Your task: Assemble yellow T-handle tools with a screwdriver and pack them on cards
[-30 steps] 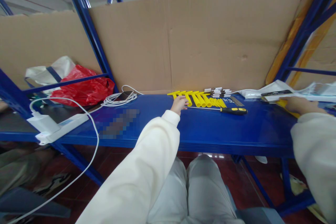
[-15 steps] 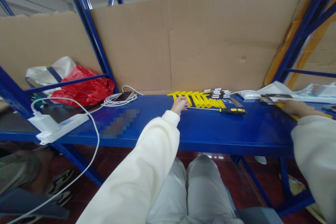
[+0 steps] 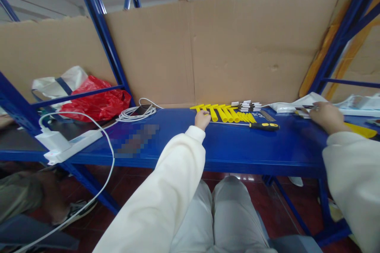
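Observation:
My left hand [image 3: 202, 119] is at the back of the blue shelf [image 3: 237, 146], its fingers curled on the leftmost piece of a row of yellow T-shaped handles [image 3: 225, 112]. My right hand [image 3: 325, 118] is at the far right. Its fingers are closed on a thin dark strip [image 3: 303, 107] that lies on a white plastic bag [image 3: 285, 105]. A yellow piece [image 3: 360, 130] lies uncovered just right of that hand. A screwdriver with a yellow and black handle [image 3: 264, 126] lies between my hands.
Small black and white parts [image 3: 247, 105] and a metal strip [image 3: 267, 115] sit behind the screwdriver. A phone on a coiled white cable [image 3: 136, 111], a white power strip [image 3: 63, 144] and a red bag [image 3: 95, 101] are to the left. Cardboard [image 3: 237, 47] backs the shelf.
My right hand has moved up and left from the yellow piece onto the dark strip. My left hand has curled in closer to the leftmost yellow handle.

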Motion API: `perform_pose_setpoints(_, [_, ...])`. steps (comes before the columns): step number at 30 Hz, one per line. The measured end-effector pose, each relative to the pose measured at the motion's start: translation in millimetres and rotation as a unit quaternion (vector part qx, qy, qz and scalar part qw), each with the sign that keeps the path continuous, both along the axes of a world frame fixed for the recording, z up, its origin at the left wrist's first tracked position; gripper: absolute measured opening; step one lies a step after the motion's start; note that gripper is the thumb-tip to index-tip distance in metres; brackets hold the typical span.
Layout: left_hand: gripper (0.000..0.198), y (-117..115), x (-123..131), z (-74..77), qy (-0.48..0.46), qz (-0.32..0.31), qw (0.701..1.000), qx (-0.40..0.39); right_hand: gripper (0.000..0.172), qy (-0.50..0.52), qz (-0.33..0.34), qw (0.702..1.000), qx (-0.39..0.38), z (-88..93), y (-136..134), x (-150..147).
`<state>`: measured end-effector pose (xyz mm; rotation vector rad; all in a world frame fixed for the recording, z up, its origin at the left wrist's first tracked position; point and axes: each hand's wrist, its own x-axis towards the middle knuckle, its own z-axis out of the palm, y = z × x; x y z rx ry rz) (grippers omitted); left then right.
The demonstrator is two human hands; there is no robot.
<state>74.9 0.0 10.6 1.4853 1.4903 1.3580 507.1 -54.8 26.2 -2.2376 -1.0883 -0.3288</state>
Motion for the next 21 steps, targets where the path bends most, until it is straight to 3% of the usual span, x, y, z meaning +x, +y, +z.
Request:
perform_pose_setpoints(4, [0.03, -0.4, -7.9, -4.8, 0.122, 0.075, 0.99, -0.014, 0.036, 0.071, 0.078, 0.979, 0.176, 25.4, 9.4, -60.7])
perform_pose_setpoints(7, [0.038, 0.9, -11.5, -8.7, 0.157, 0.086, 0.983, -0.045, 0.028, 0.176, 0.125, 0.926, 0.309, 39.1, 27.2, -103.7])
perform_pose_setpoints(10, [0.047, 8.9, -15.7, -12.2, 0.164, 0.06, 0.982, -0.065, 0.023, 0.261, 0.186, 0.867, 0.382, 37.9, 45.1, -138.1])
perform_pose_setpoints(12, [0.052, 15.4, -18.5, -14.2, 0.169, 0.041, 0.982, -0.078, 0.022, 0.265, 0.197, 0.863, 0.382, 26.7, 53.1, -154.2])
perform_pose_setpoints(15, [0.052, 19.0, -18.7, -17.2, 0.169, 0.033, 0.983, -0.068, 0.013, 0.209, 0.237, 0.898, 0.305, 1.3, 57.5, -164.9])
perform_pose_setpoints(18, [0.05, 12.5, -14.5, -17.9, 0.177, 0.045, 0.981, -0.057, 0.01, 0.17, 0.27, 0.916, 0.245, -18.9, 56.5, -160.9])
perform_pose_setpoints(21, [0.049, 1.9, -11.3, -13.6, 0.203, 0.045, 0.976, -0.058, 0.011, 0.162, 0.27, 0.922, 0.225, -27.1, 56.3, -151.3])
